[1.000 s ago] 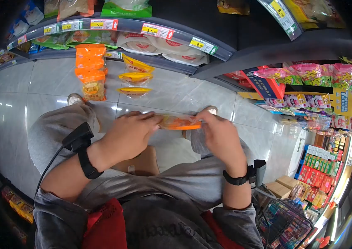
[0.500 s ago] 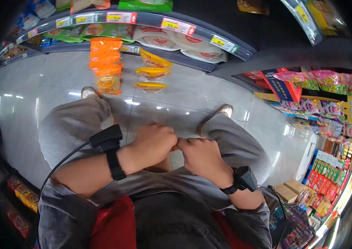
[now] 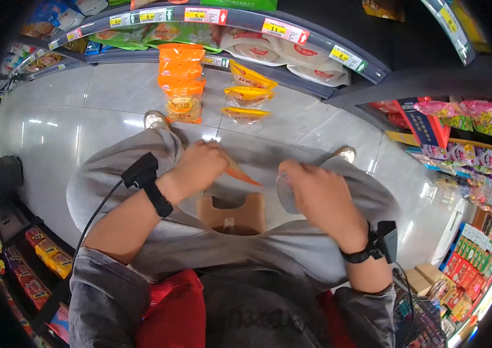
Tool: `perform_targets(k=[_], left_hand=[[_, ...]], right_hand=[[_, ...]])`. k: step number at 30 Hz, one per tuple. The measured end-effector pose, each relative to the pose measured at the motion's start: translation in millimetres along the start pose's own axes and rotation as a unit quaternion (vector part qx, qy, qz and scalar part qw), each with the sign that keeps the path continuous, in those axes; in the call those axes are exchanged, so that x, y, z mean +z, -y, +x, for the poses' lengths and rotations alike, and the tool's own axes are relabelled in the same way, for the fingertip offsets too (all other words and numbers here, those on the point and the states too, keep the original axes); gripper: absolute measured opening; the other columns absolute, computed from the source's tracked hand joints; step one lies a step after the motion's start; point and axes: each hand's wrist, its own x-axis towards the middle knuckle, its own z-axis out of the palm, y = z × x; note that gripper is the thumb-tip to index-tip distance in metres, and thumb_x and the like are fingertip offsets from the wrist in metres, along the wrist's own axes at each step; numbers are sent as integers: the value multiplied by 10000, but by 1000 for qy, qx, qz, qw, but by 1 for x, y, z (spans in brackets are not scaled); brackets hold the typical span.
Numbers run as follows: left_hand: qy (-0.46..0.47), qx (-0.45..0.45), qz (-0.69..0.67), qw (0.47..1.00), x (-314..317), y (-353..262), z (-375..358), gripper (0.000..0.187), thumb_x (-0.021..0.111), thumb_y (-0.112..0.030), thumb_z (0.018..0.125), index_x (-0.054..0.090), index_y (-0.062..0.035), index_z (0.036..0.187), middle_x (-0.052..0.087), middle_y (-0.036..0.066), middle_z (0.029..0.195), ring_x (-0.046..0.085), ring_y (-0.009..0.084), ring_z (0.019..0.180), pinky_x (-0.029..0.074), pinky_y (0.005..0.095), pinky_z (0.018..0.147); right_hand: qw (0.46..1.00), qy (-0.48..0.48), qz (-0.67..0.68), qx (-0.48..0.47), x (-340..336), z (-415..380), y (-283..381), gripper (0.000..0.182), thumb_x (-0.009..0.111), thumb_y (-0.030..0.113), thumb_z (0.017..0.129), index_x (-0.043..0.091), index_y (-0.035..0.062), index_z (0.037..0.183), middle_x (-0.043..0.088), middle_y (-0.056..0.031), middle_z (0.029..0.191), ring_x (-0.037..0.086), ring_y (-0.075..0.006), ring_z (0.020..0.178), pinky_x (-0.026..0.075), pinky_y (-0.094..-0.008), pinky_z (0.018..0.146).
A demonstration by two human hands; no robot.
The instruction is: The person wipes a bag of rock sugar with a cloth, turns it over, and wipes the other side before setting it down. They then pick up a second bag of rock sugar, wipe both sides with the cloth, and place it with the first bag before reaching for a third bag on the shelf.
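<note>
My left hand [image 3: 202,165] is closed on a thin orange strip [image 3: 241,174], which looks like packaging film and points toward my right hand. My right hand [image 3: 322,191], fingers closed, pinches a clear crumpled plastic piece [image 3: 284,194] that hangs beside its thumb. The hands are apart, above my knees. Below them, between my legs, stands an open brown cardboard box [image 3: 231,216]. On the floor ahead are a row of orange snack bags [image 3: 182,87] and several yellow-topped bags [image 3: 248,93].
A low shelf [image 3: 251,29] with price tags and bagged goods runs across the front. Pink packets [image 3: 460,110] hang at the right, with cartons [image 3: 417,281] and a dark basket [image 3: 417,319] nearby. Another stocked shelf [image 3: 37,261] stands at the left. Grey tiles cover the floor.
My hands have separated from being together, the left with the orange strip and the right with the clear plastic. The box between my legs is now largely uncovered. The view has shifted left.
</note>
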Motion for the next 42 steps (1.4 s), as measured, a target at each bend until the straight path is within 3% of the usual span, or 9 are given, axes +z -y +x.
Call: perform_targets(k=[6,7,10,17,20,29,32,36,42], left_hand=[[-27,-64,-6,998,4,36,-14,53,678,-126,709,707,-113,752,683,70,830,650,293,931,525,439,792],[31,-121,-17,992,4,46,-20,41,709,-125,734,712,-119,774,677,78,839,650,302,931,526,441,786],[40,-174,-60,982,1,68,-30,40,723,-131,765,717,-125,804,680,84,870,647,301,947,528,439,790],[32,-146,57,987,20,132,-11,106,711,-194,802,722,-90,787,689,80,860,616,301,930,526,422,798],[-23,-176,56,983,20,149,-1,152,704,-236,815,732,-91,779,694,76,850,606,298,926,523,417,795],[72,-317,218,920,45,192,5,139,705,-252,852,756,-127,883,726,53,928,673,257,1004,565,413,802],[40,-366,203,907,47,195,4,137,711,-254,850,757,-128,878,725,54,946,671,259,1008,568,410,805],[27,-409,152,900,52,204,0,241,704,-235,859,703,-119,1070,706,101,1022,665,286,1047,561,447,861],[47,-359,11,932,13,202,29,329,668,-220,867,668,-102,1174,686,157,1158,646,351,1096,533,447,925]], right_hand=[[997,-15,44,-55,2,12,4,170,561,108,910,585,122,1078,686,-168,889,657,-412,828,514,-506,667],[997,-22,45,-63,4,14,3,166,560,107,907,584,114,1071,686,-171,890,656,-410,837,514,-504,679],[995,-43,47,-79,17,17,-3,153,560,103,897,582,92,1048,686,-177,891,654,-403,862,513,-499,709],[992,-75,50,-87,30,22,-10,168,539,66,855,609,73,1007,687,-164,829,686,-383,799,545,-489,687],[994,-67,51,-70,30,18,-14,177,532,76,860,632,68,1006,697,-173,844,698,-372,820,553,-484,697],[998,-41,27,-40,29,15,-18,179,536,104,876,653,59,1004,710,-162,846,715,-348,816,568,-467,693],[998,-39,28,-48,34,16,-21,161,545,107,876,648,54,987,707,-162,837,717,-342,812,571,-462,678],[999,-10,30,-41,31,17,-19,245,566,72,851,628,68,1088,691,-155,836,700,-352,830,551,-460,710],[998,-25,33,-44,34,19,-17,239,572,72,849,626,71,1082,693,-141,834,700,-344,828,548,-462,714]])
